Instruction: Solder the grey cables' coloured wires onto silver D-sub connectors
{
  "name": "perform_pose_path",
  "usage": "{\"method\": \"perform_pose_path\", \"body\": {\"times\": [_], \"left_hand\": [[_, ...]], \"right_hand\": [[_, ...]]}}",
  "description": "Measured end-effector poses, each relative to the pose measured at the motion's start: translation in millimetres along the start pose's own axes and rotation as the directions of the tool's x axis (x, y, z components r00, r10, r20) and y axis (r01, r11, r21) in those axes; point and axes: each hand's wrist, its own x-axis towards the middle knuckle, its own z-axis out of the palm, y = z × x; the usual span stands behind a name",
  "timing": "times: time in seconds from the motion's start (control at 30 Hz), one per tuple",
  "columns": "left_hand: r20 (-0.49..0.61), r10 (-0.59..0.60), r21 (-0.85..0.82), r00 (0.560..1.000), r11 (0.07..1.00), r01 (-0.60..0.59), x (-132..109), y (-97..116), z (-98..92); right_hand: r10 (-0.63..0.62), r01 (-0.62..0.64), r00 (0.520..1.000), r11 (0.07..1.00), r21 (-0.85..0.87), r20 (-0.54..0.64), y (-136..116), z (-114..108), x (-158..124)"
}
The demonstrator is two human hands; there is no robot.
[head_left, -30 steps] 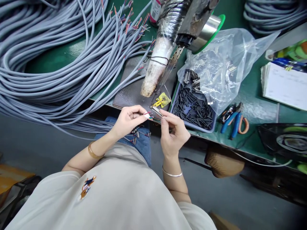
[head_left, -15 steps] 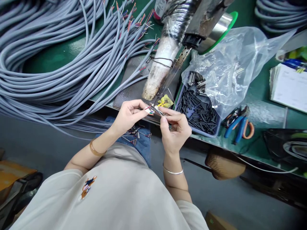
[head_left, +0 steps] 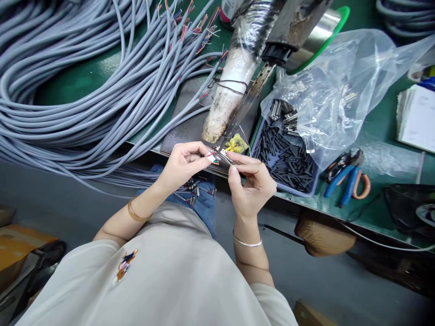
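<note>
My left hand (head_left: 187, 164) is closed, its thumb and forefinger pinching several thin coloured wires (head_left: 214, 158) with something white at their base. My right hand (head_left: 253, 183) is closed too, with thumb and fingertips on one end of a small multi-pin connector (head_left: 224, 156). The wire ends meet or nearly touch the connector's pin row; the contact is too small to make out. Just beyond the fingertips, the tip of a soldering iron (head_left: 236, 120) points down beside a stained, plastic-wrapped tube (head_left: 217, 113). A yellow sponge (head_left: 239, 143) lies behind the connector.
Bundles of grey cable (head_left: 102, 106) cover the left of the table. To the right stand a blue bin (head_left: 314, 181) of short black sleeves, a clear bag (head_left: 360, 68) of metal connectors, blue-handled pliers (head_left: 346, 181) and a solder spool (head_left: 316, 40). Wired connectors (head_left: 193, 190) lie on my lap.
The view has shifted slightly, so the bin, bag and pliers sit farther right. My right hand appears slightly farther right; both hands keep their pinch on the wires and connector.
</note>
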Motion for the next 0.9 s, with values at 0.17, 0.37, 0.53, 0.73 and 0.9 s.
{"method": "perform_pose_path", "body": {"times": [0.17, 0.37, 0.53, 0.73, 0.9], "left_hand": [[0.009, 0.008, -0.003, 1.000, 1.000, -0.008, 0.9, 1.7, 1.1], [0.014, 0.053, -0.017, 0.998, 0.998, -0.053, 1.9, 4.8, 2.4], [0.020, 0.038, -0.017, 0.999, 0.999, -0.038, 2.3, 5.4, 2.1], [0.003, -0.009, -0.027, 1.000, 1.000, 0.009, 1.1, 2.6, 1.4], [-0.048, 0.014, 0.007, 0.999, 1.000, -0.014, -2.7, -0.3, 2.6]], "right_hand": [[-0.009, 0.009, 1.000, 1.000, -0.011, 0.012, 0.3, -0.5, 0.1], [-0.057, 0.058, 0.998, 0.998, -0.030, 0.012, -2.4, 0.4, 4.1], [-0.153, 0.152, 0.988, 0.984, -0.091, -0.002, -3.9, 0.8, 7.6], [-0.152, 0.152, 0.988, 0.982, -0.108, 0.013, 0.4, 1.4, -0.5], [-0.063, 0.061, 0.998, 0.995, -0.075, -0.016, -0.1, 4.1, -5.5]]}}
